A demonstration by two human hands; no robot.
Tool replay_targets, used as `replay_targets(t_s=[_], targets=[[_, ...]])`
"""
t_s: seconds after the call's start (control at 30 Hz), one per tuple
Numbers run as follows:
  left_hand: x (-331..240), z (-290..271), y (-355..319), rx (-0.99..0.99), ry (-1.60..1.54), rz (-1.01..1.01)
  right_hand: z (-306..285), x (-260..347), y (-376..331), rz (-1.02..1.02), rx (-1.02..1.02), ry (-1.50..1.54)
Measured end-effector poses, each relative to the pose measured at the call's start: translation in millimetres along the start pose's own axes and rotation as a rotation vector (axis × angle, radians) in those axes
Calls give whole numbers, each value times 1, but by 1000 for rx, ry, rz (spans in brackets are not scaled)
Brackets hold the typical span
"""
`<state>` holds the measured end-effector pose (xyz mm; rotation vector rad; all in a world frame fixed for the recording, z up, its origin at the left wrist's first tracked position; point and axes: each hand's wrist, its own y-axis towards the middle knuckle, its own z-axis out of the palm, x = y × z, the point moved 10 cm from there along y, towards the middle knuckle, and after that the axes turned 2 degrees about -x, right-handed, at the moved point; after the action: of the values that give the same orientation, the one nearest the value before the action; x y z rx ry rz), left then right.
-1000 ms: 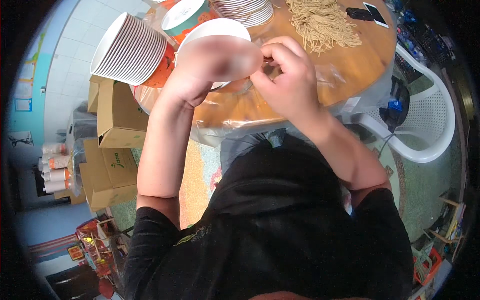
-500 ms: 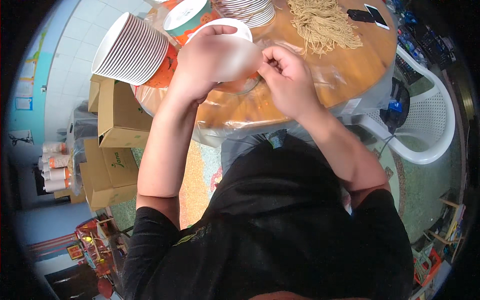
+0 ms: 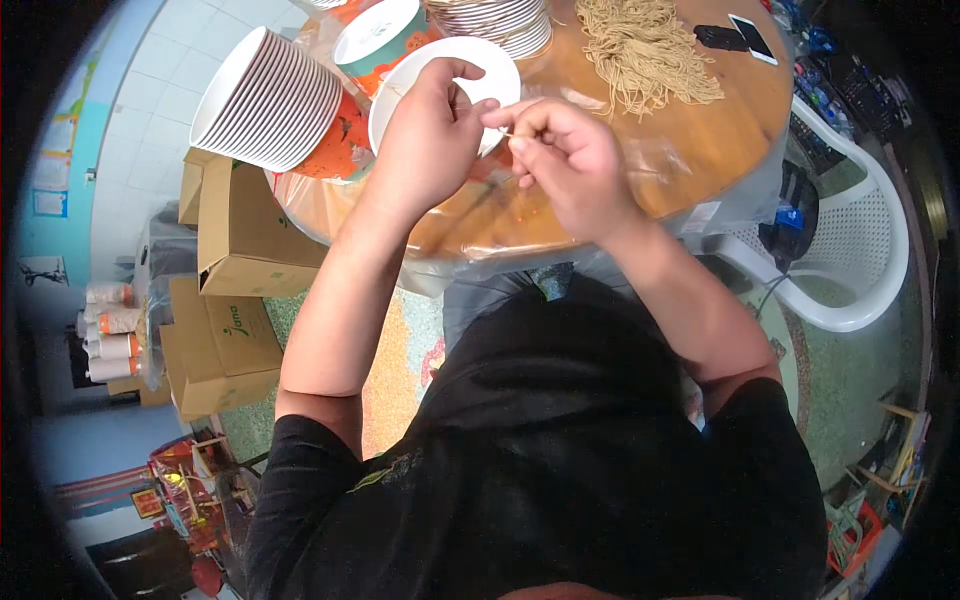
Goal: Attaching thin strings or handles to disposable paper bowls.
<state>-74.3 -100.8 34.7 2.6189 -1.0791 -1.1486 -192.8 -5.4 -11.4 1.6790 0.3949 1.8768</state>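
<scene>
Here, our right hand (image 3: 582, 168), grip narrow, pinched a string (image 3: 509, 134) near the white bowl (image 3: 497, 78); we couldn't tell whether our left hand (image 3: 432, 145) held anything.

A round, white-lined tub (image 3: 500, 75) stands far, slightly left of centre, its open top facing up and its near part hidden from sight. Near its right edge, a thin tan string (image 3: 508, 133) shows only as a short, raised piece.
</scene>
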Motion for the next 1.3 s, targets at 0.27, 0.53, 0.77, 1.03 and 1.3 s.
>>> replay_targets(t_s=[0.27,0.53,0.77,1.03,1.3], targets=[[14,-5,-1,-43,-385,41,-1,-32,2,304,-79,289],[-20,-17,-20,-141,-365,267,-11,-24,8,401,-244,138],[-66,-21,-22,-166,-15,561,-12,-18,23,616,-68,-95],[-74,-15,-10,-194,10,596,-20,-15,26,596,87,-137],[-23,18,4,197,-421,225,-30,-30,9,598,51,337]])
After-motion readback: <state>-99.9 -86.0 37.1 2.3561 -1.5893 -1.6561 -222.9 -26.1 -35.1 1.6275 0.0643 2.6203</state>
